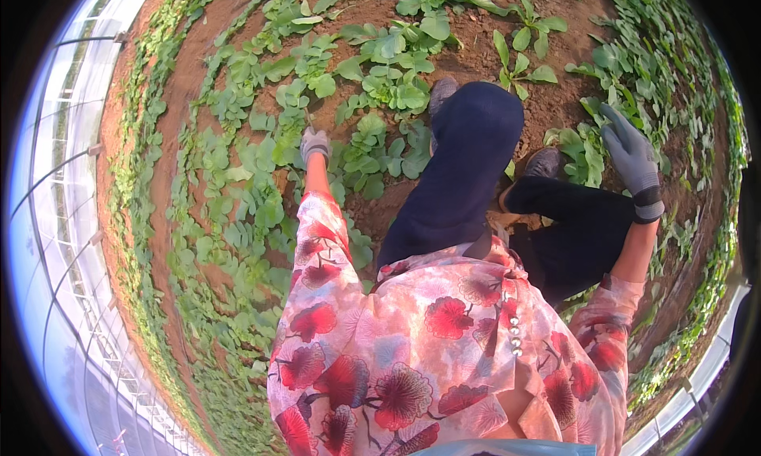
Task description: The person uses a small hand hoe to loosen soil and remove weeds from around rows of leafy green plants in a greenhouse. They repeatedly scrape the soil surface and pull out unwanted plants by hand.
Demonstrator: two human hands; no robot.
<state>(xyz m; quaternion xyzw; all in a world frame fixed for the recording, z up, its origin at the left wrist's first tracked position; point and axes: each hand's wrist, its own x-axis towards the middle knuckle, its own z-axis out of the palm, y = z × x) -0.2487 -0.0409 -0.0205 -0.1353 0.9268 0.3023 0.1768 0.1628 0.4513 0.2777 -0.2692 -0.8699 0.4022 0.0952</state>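
Note:
My left hand (315, 145), in a light grey work glove, reaches in among low leafy green plants (291, 126) left of my knee. Its fingers are curled, and a thin stem-like thing rises just beyond them; whether they grip it is hard to make out. Over to the right, my right hand (631, 151) wears a grey coated glove with a dark wrist band. That hand is held out above my bent leg, fingers extended and slightly apart, with nothing in it. Broad-leaved plants (579, 149) grow beside it.
My raised knee (481, 135) and shoes (544, 163) are between the hands, on brown soil (475, 57). Young broad-leaved seedlings (523, 69) stand ahead of my feet. Dense plant rows run along both sides. A framed greenhouse wall (71, 176) curves along the left.

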